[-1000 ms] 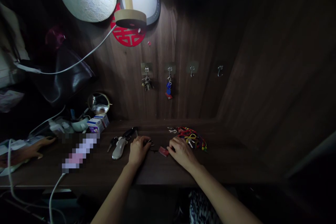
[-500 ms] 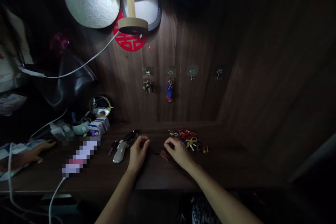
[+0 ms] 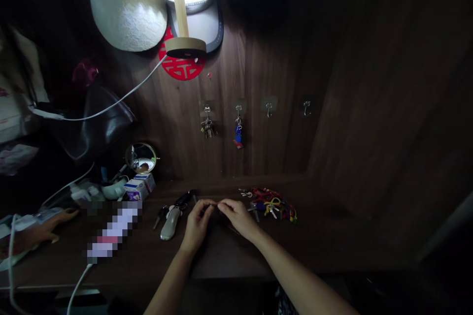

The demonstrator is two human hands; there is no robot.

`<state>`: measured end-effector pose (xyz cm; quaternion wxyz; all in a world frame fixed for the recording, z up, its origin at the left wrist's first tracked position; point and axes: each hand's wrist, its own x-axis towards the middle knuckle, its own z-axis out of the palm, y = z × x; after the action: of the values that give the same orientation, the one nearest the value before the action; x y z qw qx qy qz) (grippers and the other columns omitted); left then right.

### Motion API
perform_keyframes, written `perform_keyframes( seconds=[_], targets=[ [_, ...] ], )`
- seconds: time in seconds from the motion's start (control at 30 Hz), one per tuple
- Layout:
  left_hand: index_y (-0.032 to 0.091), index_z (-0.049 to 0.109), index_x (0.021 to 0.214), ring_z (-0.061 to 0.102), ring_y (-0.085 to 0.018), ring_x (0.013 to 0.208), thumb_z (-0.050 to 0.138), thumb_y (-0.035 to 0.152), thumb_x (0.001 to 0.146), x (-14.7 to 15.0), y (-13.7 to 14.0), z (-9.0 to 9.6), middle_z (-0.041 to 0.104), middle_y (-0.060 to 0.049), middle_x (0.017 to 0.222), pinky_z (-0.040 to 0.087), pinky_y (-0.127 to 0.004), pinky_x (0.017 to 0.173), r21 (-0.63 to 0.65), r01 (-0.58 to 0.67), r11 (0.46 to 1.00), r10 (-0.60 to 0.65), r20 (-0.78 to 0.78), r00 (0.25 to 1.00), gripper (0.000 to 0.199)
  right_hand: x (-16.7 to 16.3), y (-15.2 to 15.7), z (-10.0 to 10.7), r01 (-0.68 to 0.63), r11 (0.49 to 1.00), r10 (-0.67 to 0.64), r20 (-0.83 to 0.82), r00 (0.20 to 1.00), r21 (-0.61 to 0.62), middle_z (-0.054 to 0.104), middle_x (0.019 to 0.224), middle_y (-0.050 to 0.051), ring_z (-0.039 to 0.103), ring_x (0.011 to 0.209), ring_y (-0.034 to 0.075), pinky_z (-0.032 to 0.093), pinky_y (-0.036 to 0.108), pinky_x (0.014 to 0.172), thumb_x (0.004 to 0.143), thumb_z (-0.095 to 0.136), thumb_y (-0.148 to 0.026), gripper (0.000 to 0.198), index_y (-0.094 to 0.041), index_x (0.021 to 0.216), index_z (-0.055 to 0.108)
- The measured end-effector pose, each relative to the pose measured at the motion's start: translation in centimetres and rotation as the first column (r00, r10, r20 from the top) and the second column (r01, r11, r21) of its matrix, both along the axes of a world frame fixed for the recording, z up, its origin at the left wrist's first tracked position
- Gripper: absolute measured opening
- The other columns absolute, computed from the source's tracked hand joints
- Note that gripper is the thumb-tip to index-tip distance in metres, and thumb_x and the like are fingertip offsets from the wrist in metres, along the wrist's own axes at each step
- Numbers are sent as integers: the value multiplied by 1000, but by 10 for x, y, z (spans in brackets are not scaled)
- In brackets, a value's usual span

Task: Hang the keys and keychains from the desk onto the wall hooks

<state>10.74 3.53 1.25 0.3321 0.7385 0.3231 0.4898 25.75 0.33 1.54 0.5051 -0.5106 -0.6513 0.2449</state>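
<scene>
My left hand (image 3: 198, 224) is closed, thumb and fingers pinched on something small and dark that I cannot make out. Right beside it, fingertips almost touching, my right hand (image 3: 238, 217) pinches at the same spot; what lies between its fingers is hidden. Only a dark edge of the reddish-brown tag shows under the right hand. Left of my hands lie a silver, rounded fob (image 3: 170, 223) and dark keys (image 3: 161, 215). To the right is a pile of keys (image 3: 273, 210) with red and yellow cords (image 3: 271, 201).
On the back wall are several hooks; a bunch of keys (image 3: 209, 129) hangs from one, keys with blue tags (image 3: 238, 134) from another. A lamp (image 3: 185, 47) hangs above. A round mirror (image 3: 141, 158), small boxes (image 3: 139, 186) and a white cable (image 3: 79, 275) are at left.
My right hand has moved left to meet my left hand, covering most of the reddish-brown tag that lay between them. My left hand stays pinched. The view has tilted up slightly.
</scene>
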Motion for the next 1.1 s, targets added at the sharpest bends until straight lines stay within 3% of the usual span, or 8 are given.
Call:
perform_keyframes(
  seconds=[0.1, 0.3, 0.47, 0.67, 0.8, 1.1],
  targets=[
    [19, 62, 87, 60, -18, 84, 48, 37, 82, 0, 0, -1, 65, -4, 85, 47, -29, 79, 21, -7, 1000, 7, -12, 1000, 23, -2, -2, 0, -33, 999, 30, -75, 997, -34, 66, 69, 0, 61, 69, 16, 46, 25, 65, 80, 55, -39, 25, -17, 76, 65],
    [20, 62, 94, 61, -19, 90, 53, 37, 78, 1, 2, -2, 67, -4, 93, 48, -31, 82, -46, -11, 999, 12, 27, 1000, 25, 1, -5, 1, -83, 990, 57, -216, 975, -112, 67, 66, 1, 62, 66, 15, 46, 26, 64, 73, 61, -42, 25, -17, 72, 64],
    [19, 61, 98, 61, -20, 91, 49, 43, 80, 1, 5, -4, 67, -5, 96, 47, -31, 82, -113, -92, 989, 94, 6, 996, 32, 21, 8, 13, 43, 996, -63, -275, 959, -79, 68, 64, 2, 61, 64, 16, 46, 27, 64, 69, 62, -46, 30, -16, 70, 65],
    [18, 61, 98, 60, -18, 70, 46, 49, 80, 2, 6, -8, 65, -3, 78, 47, -27, 63, -160, -113, 981, 106, -53, 993, 39, 51, 37, 56, 276, 961, -243, -495, 834, -7, 67, 59, 2, 62, 62, 16, 47, 26, 60, 60, 68, -46, 32, -16, 69, 63],
    [17, 62, 92, 58, -16, 63, 46, 50, 79, 4, 6, -7, 62, -2, 69, 46, -25, 59, -167, -115, 979, 102, -81, 991, 38, 63, 58, 92, 344, 938, -243, -621, 745, 45, 62, 54, -1, 60, 54, 13, 43, 21, 49, 56, 71, -40, 30, -16, 69, 59],
    [18, 61, 88, 57, -16, 62, 44, 48, 80, 6, 7, -5, 60, 0, 66, 43, -24, 59, -194, -101, 976, 78, -122, 989, 36, 76, 99, 166, 484, 860, -256, -683, 684, 163, 60, 50, -3, 54, 43, 6, 40, 16, 41, 68, 64, -21, 12, -15, 65, 54]
  ],
)
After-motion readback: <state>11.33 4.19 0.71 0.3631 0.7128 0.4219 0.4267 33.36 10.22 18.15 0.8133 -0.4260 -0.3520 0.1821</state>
